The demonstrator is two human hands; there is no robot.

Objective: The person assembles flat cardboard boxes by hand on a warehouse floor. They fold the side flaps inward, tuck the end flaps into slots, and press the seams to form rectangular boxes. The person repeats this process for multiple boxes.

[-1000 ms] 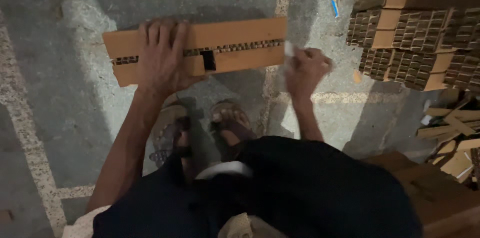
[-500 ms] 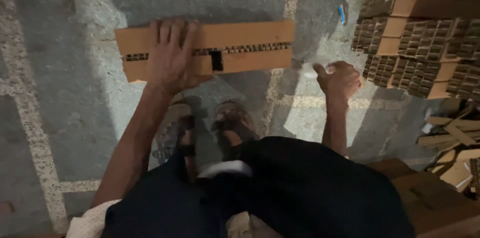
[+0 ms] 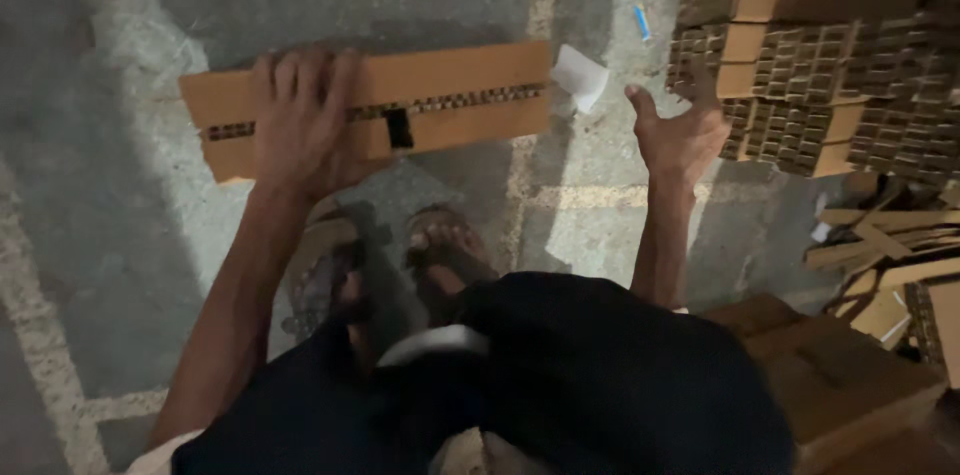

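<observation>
The right hand [image 3: 680,135] has let go — half a second ago it was curled by the right end of the folded cardboard piece [image 3: 440,100], now its fingers are spread and empty, hanging in the air between that end and the stack of cardboard pieces [image 3: 800,65] to the right. The small white scrap of paper [image 3: 580,77] it had lies just off the piece's right end. The left hand [image 3: 300,120] stays pressed flat, fingers together, on the left part of the piece, which lies on the concrete floor [image 3: 130,235] just ahead of the person's sandalled feet [image 3: 440,245]. Loose cardboard offcuts [image 3: 880,245] crowd the floor's right edge — nothing else lies between hand and stack
</observation>
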